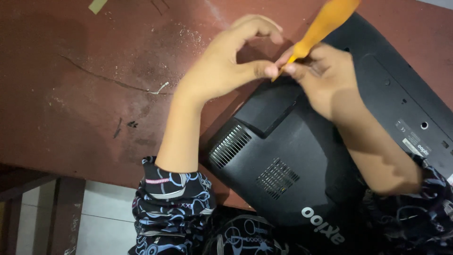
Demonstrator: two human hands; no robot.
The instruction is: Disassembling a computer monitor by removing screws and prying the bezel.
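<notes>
A black laptop (283,160) lies upside down on a worn reddish-brown table (85,94), its vented underside facing up. My right hand (325,78) grips an orange-handled screwdriver (323,23), its tip pointing down at the laptop's far edge near a panel. My left hand (226,61) curls beside it, thumb and forefinger pinched at the screwdriver's tip; the other fingers arch above the table. Whether a small screw sits under the fingertips is hidden.
The table surface is scratched and dusty, with a crack running across it and small debris (160,87). Its near edge drops to a pale tiled floor (108,212) at the lower left. My patterned dark sleeves (174,203) cover both forearms near the bottom.
</notes>
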